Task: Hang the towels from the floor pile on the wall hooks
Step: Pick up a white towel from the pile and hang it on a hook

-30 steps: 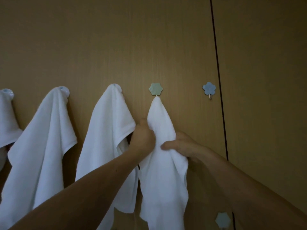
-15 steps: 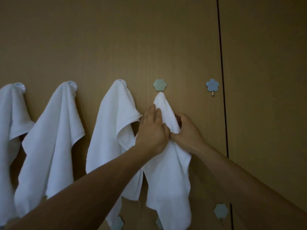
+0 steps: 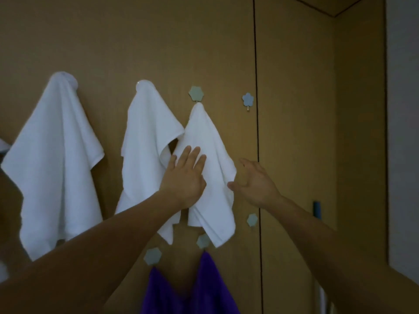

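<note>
You are pressing your left hand [image 3: 184, 177], fingers flat, against the white terry towel [image 3: 204, 132] hanging from the pale green flower-shaped hook [image 3: 196, 93], probably smoothing it. Your right hand [image 3: 257, 184] is hovering released beside its edge.

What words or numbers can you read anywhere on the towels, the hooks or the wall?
None: no word, number, label or sign can be read anywhere in this picture.
The white towels, the purple towels and the flower-shaped hooks show no tag or print, and the wooden wall is plain.
The picture is dim, so a tiny tag could be missed.
</note>
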A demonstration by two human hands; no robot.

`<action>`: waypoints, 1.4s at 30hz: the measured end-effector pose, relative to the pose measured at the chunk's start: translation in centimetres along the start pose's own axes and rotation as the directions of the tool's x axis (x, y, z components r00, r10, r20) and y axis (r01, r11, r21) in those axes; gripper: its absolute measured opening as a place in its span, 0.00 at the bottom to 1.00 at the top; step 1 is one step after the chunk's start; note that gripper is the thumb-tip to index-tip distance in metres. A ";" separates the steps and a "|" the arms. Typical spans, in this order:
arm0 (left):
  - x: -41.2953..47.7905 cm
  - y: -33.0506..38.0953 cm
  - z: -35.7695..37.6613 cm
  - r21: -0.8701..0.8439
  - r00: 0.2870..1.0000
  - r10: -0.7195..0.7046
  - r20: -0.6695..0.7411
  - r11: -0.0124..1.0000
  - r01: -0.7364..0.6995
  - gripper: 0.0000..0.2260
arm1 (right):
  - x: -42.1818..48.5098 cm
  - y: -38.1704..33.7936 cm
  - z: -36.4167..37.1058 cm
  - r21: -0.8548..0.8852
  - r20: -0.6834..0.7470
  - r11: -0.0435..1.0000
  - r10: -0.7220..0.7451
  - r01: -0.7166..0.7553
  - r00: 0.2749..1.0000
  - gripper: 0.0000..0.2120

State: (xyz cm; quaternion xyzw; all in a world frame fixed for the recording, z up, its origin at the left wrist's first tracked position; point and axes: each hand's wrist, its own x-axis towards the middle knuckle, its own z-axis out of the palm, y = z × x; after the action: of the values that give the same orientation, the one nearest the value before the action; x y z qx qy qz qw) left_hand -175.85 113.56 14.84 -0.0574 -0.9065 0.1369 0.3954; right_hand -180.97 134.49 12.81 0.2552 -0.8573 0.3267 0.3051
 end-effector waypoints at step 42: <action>-71.9 47.8 -5.7 -0.831 0.078 0.900 0.429 0.427 -0.356 0.29 | -98.1 -8.7 -9.6 -0.424 0.105 -0.041 0.990 -0.905 -0.094 0.30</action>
State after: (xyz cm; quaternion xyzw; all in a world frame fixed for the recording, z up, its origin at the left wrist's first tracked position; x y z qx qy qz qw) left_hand -122.89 145.11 -45.87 -0.4961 -0.8261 0.0568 -0.2612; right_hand -104.95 159.05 -45.55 -0.4111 -0.8469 0.2910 -0.1704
